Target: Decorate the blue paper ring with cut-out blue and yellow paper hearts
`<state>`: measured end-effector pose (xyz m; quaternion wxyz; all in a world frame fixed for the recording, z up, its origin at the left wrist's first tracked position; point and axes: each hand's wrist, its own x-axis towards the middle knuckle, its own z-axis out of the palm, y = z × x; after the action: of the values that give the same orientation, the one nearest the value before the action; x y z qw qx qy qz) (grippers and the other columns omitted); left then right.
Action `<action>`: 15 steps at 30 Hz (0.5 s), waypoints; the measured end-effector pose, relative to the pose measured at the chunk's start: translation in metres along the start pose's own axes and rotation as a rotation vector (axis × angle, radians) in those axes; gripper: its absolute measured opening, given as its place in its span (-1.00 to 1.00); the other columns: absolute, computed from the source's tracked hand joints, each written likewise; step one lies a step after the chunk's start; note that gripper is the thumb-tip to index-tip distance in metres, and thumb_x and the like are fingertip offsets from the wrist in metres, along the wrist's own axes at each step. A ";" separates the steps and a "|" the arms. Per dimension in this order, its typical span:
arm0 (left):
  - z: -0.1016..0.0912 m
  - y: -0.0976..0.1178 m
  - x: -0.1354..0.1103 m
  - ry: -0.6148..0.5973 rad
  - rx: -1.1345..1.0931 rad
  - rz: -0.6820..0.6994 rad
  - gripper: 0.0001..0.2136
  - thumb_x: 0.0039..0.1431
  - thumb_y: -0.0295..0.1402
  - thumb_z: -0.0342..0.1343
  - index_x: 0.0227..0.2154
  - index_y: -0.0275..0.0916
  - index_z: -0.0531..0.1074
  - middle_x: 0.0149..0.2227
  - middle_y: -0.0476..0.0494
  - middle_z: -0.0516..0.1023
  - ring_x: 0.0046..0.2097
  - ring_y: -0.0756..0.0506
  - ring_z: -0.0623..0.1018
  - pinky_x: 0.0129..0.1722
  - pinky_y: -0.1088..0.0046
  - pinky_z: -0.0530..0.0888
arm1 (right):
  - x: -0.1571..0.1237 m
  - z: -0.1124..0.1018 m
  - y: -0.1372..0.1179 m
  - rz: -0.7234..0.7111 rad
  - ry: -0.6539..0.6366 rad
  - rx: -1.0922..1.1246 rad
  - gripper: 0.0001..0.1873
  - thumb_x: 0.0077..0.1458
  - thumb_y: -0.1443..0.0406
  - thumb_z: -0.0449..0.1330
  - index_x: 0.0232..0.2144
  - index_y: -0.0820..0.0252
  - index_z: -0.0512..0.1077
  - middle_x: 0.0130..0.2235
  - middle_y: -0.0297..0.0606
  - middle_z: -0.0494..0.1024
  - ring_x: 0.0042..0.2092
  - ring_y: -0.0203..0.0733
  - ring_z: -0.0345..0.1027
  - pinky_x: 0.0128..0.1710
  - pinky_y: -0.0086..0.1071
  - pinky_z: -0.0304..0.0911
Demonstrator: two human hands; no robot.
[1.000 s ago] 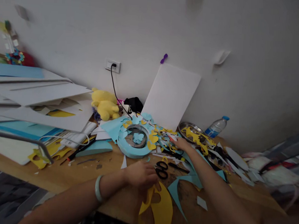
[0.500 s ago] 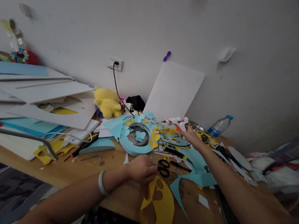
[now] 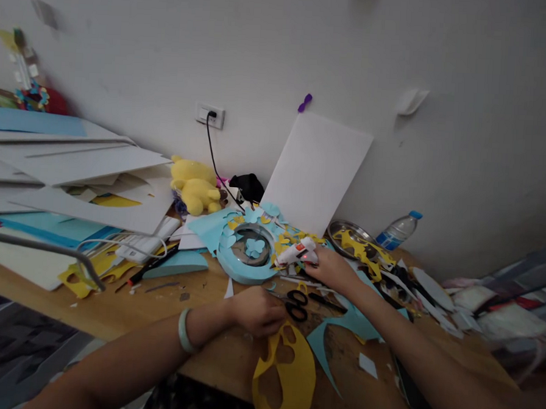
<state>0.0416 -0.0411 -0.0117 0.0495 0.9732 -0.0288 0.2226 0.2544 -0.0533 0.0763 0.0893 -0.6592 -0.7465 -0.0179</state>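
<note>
while a light-blue ring [image 3: 237, 271] lies beyond the curled left hand [image 3: 258, 312], whose hold i cannot tell, a holed yellow sheet [image 3: 299, 377] rests near that hand, and a white glue gun [image 3: 293, 253] is clasped in the right hand [image 3: 333, 270] beside the ring.

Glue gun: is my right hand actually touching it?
Touching. The head view shows the right hand gripping the glue gun at its rear end, fingers against it with no gap between.
</note>
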 end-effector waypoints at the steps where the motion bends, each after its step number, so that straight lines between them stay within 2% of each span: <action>1: 0.000 0.000 0.000 -0.003 -0.001 -0.005 -0.76 0.22 -0.29 -0.02 -0.52 -0.30 0.33 -0.56 0.06 0.36 -0.57 0.07 0.35 -0.57 0.54 0.34 | 0.000 0.002 0.001 -0.015 -0.001 -0.013 -0.70 -0.06 0.31 0.11 -0.20 0.28 0.34 -0.25 -0.08 0.50 -0.23 -0.03 0.36 -0.28 -0.36 0.15; 9: -0.005 0.001 0.002 0.008 -0.028 -0.001 -0.77 0.21 -0.29 -0.02 -0.50 -0.30 0.33 -0.53 0.04 0.38 -0.54 0.06 0.37 -0.54 0.53 0.35 | -0.003 0.009 0.002 -0.085 0.003 -0.060 -0.66 -0.02 0.34 0.06 -0.15 0.38 0.29 -0.26 -0.02 0.48 -0.22 -0.01 0.35 -0.25 -0.30 0.17; 15: -0.006 0.002 0.002 0.020 -0.026 0.007 -0.75 0.21 -0.29 -0.03 -0.54 -0.29 0.31 -0.55 0.04 0.36 -0.55 0.07 0.34 -0.55 0.54 0.33 | -0.003 0.015 0.007 -0.119 0.024 -0.038 -0.70 -0.03 0.38 0.06 -0.17 0.34 0.30 -0.25 -0.04 0.48 -0.20 -0.03 0.34 -0.22 -0.27 0.18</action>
<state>0.0409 -0.0423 -0.0056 0.0616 0.9701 -0.0346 0.2321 0.2602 -0.0531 0.0602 0.0845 -0.6148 -0.7829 -0.0450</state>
